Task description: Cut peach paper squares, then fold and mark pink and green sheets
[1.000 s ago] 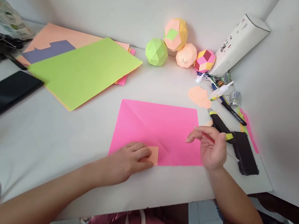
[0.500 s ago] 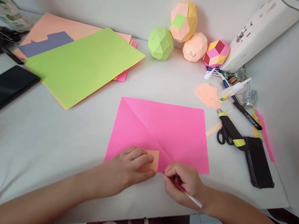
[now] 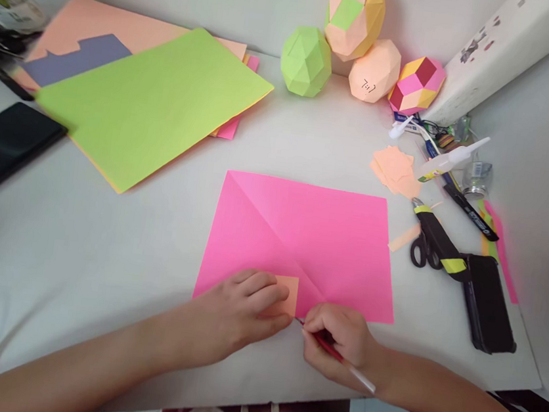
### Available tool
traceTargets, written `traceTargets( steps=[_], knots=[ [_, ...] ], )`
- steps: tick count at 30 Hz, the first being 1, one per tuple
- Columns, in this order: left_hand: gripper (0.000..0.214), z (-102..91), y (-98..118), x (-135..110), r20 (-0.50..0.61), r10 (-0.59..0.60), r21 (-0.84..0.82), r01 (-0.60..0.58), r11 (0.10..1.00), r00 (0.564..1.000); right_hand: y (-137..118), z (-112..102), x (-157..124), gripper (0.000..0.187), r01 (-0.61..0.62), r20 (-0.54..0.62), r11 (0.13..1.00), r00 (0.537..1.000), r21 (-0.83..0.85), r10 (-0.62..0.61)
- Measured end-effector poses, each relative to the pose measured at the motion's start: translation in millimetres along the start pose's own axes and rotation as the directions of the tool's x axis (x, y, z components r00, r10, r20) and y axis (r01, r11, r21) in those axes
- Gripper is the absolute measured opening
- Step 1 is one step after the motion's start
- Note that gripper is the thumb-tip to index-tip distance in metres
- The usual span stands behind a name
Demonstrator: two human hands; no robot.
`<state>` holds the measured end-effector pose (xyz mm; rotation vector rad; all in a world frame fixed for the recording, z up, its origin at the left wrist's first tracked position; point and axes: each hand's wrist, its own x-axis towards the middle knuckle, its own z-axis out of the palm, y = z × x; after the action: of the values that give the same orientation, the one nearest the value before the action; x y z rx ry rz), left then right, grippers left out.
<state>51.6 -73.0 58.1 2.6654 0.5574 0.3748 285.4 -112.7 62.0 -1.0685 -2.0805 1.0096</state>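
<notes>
A bright pink paper sheet (image 3: pixel 340 240) with a diagonal crease lies on the table. Near its front edge is a small peach paper piece (image 3: pixel 289 288), partly covered by my left hand (image 3: pixel 250 309). The fingers of that hand lie flat, pressing the piece down onto the pink sheet. My right hand (image 3: pixel 338 339) is closed around a red pen (image 3: pixel 331 348) with a clear back end. The pen's tip is at the piece's lower right corner, by the sheet's front edge.
Green paper sheets (image 3: pixel 157 106) cover others at the left, beside a black tablet-like device (image 3: pixel 8 149). Several paper polyhedra, including a green one (image 3: pixel 305 62), stand against the wall. Peach scraps (image 3: pixel 395 169), scissors (image 3: pixel 425 250), a yellow-black cutter (image 3: pixel 441 241) and a black case (image 3: pixel 491 303) sit at right.
The pen tip has moved in closer to the corner of the peach piece. My left hand stays pressed on it. The camera view has shifted slightly.
</notes>
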Motion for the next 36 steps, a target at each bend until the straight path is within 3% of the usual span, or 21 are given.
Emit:
traceTargets(
  steps=[16,36],
  knots=[
    [0.032,-2.6,0.4,2.8,-0.015,0.013,0.040,-0.012,0.999,1.000,-1.5,-0.2,2.7,0.022,0.033,-0.012,0.998,0.999,-0.062,-0.034],
    [0.033,-2.3,-0.5,2.8,-0.026,0.022,0.036,-0.021,0.999,0.999,-1.8,-0.8,2.6,0.020,0.013,0.020,1.000,1.000,-0.022,-0.012]
  ],
)
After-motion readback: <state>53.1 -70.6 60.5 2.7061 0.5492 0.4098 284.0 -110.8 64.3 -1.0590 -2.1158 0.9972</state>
